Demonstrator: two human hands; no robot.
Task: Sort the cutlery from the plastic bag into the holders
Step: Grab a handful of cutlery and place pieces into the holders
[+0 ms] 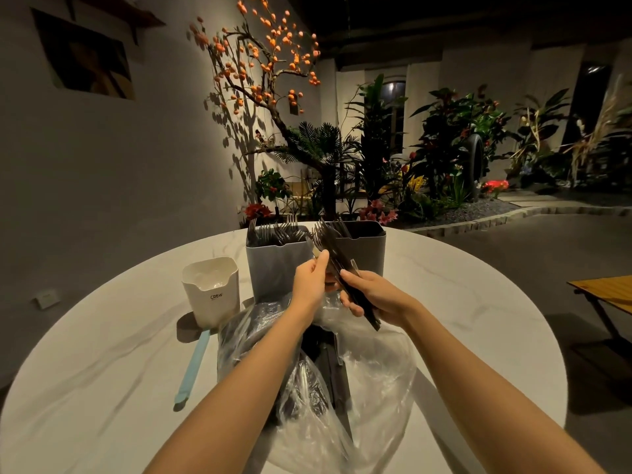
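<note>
Cutlery bundle (345, 271): dark plastic forks and handles, held above the plastic bag (372, 367), tines pointing up and away toward the two tall holders. Right hand (374, 295) grips the bundle low on the handles, fingers curled round it. Left hand (309, 280) pinches a piece near the top of the bundle between thumb and fingertips; exactly which piece cannot be made out.

Bag lies crumpled at the middle of the round white surface (478, 302), more dark cutlery inside it, partly hidden by both forearms and by glare on the film.

Grey holder (273, 265), just behind the left hand, is packed with forks, tines up. Dark holder (367, 249) stands touching or just beside it on the right; its contents are hidden by the bundle.

White holder (210, 290) stands left of the bag, apart from the grey one; something pale lies inside, unclear. Light blue utensil (193, 367) lies on the surface in front of it.

Open surface on the right, out to the rim; near edge cut off by the frame.
</note>
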